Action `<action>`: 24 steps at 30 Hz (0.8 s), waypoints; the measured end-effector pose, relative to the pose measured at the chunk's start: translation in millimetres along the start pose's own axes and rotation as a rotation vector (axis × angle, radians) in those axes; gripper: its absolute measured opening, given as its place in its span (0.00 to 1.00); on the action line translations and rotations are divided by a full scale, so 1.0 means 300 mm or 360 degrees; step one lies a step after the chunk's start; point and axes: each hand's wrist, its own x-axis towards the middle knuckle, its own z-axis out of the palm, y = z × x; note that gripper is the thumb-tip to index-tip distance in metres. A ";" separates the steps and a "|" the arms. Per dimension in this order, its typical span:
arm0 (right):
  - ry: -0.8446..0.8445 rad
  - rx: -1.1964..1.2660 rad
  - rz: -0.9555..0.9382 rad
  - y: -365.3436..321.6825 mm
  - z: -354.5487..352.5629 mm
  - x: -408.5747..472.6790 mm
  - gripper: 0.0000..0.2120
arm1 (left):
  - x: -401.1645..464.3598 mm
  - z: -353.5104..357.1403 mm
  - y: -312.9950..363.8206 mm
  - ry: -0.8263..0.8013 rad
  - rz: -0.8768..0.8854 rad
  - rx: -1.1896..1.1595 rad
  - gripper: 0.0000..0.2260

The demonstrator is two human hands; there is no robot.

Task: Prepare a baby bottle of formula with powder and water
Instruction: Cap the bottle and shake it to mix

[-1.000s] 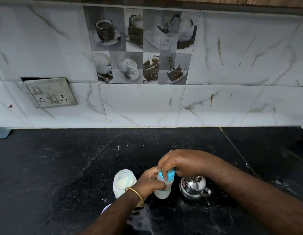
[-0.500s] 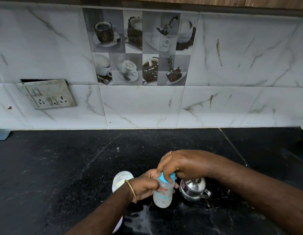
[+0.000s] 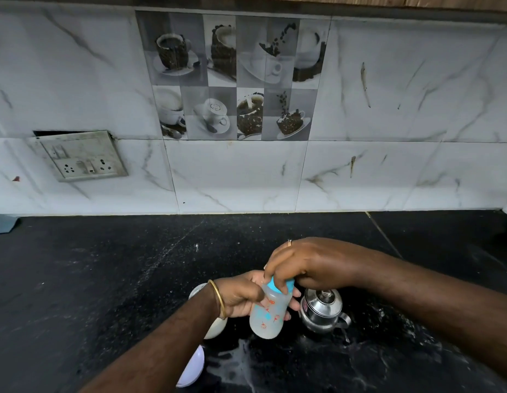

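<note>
The black stone worktop (image 3: 104,279) in front of me is speckled and slick, with a milky wet patch just below my hands, so a dropped bottle would likely skid or roll. My right hand (image 3: 306,265) curls its fingers over the blue collar (image 3: 280,286), and my left hand (image 3: 241,299) wraps the baby bottle (image 3: 268,313), held tilted above the worktop. Its smooth, cloudy plastic could slip if my grip is damp; a crooked collar would probably leak. The rounded, shiny steel pot (image 3: 322,310) stands just beside the bottle, easy to knock. The white powder jar (image 3: 215,326) sits mostly hidden behind my left wrist.
</note>
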 end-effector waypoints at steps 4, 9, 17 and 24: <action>-0.0209 0.0252 0.0280 0.004 -0.042 0.016 0.14 | -0.003 0.007 0.000 0.0223 0.0079 0.0136 0.23; -0.0340 0.0216 0.0546 0.014 -0.056 0.042 0.21 | 0.005 0.013 -0.007 0.0543 0.0232 0.0325 0.20; -0.0226 -0.0290 0.1074 0.000 -0.027 0.074 0.28 | 0.007 0.032 -0.033 0.0901 0.0467 0.0338 0.16; 0.0296 0.0847 0.0983 0.062 0.077 0.015 0.21 | -0.002 0.037 -0.038 0.0872 0.0487 0.0269 0.18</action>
